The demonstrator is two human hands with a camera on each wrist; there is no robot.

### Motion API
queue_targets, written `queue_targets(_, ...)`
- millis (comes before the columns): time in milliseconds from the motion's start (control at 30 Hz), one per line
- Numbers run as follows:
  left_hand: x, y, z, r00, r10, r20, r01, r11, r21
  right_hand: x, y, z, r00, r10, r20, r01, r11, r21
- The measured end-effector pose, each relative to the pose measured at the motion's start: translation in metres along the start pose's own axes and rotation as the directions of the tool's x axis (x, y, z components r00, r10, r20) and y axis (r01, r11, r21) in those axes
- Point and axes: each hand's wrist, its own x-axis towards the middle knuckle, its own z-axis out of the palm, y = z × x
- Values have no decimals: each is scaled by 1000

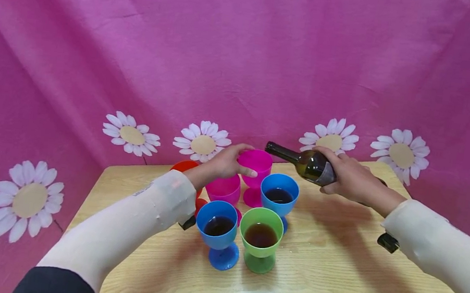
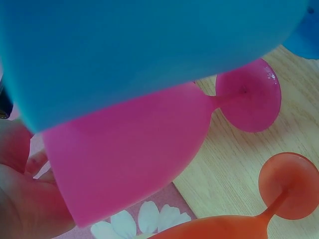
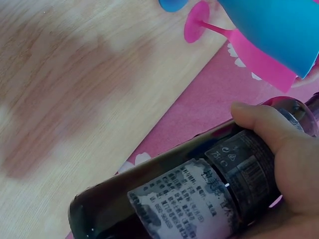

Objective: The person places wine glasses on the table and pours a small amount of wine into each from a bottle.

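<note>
My left hand (image 1: 230, 162) holds the rear pink goblet (image 1: 257, 177) near its rim, with the thumb across the front. In my right hand (image 1: 350, 178) is a dark green wine bottle (image 1: 308, 167), gripped round its labelled body (image 3: 187, 199). The bottle lies nearly level, its neck pointing left and its mouth close to the held goblet's rim. Beside that goblet stands a blue goblet (image 1: 278, 209) with dark liquid inside. Nearer me are another blue goblet (image 1: 216, 241) and a green goblet (image 1: 260, 251), both holding dark liquid.
A second pink goblet (image 1: 223, 188) stands in the middle of the group. Behind my left wrist an orange-red goblet (image 1: 184, 165) is partly hidden. All stand on a light wooden table (image 1: 355, 276); a pink cloth (image 1: 249, 61) with daisies hangs behind the back edge.
</note>
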Motion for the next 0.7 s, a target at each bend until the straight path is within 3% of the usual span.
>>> queue_targets(700,1,0,2,1000,12,-3,-12,1000,4,-2,-3,-4,999,38,32,-34,994,-105)
